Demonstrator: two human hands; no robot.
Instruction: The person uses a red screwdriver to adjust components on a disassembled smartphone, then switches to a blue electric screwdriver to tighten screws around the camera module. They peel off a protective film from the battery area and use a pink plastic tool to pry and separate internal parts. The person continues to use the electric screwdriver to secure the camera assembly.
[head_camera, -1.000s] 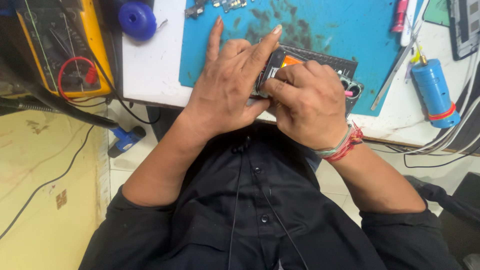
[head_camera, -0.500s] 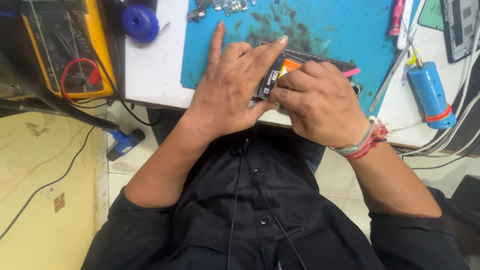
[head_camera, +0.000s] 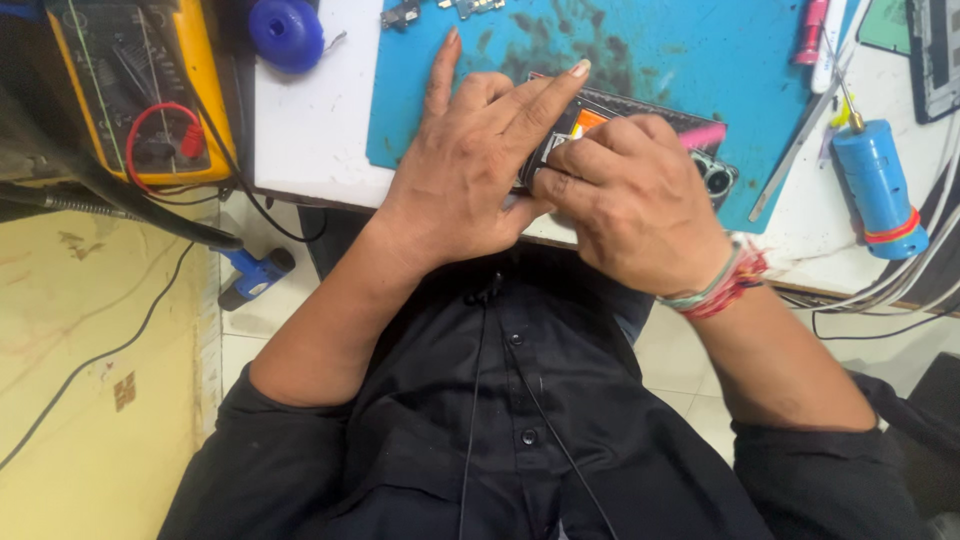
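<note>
Thing in hand: an opened phone (head_camera: 640, 125), back cover off, is lying at the centre of the frame on the blue mat (head_camera: 640, 50), near the worktop (head_camera: 310, 130) edge closest to the person.
Left hand: the left hand (head_camera: 470, 170) is resting over the phone's left end, fingers stretched out and fanned, steadying it; whether the thumb is gripping underneath I cannot tell.
Right hand: the right hand (head_camera: 635, 200) is curling over the phone's middle, fingertips bunched and pressing or pinching at something inside; what exactly is hidden by the knuckles.
Handling: it is looking light, thin and stiff, yet fragile — bare innards and camera lenses (head_camera: 716, 178) are showing at the right end. Holding by the outer frame edges seems safest, keeping off the lenses and the orange part inside.
Around it: a yellow meter (head_camera: 140, 90) is sitting at upper left, a blue cylinder (head_camera: 880, 190) at right.
</note>
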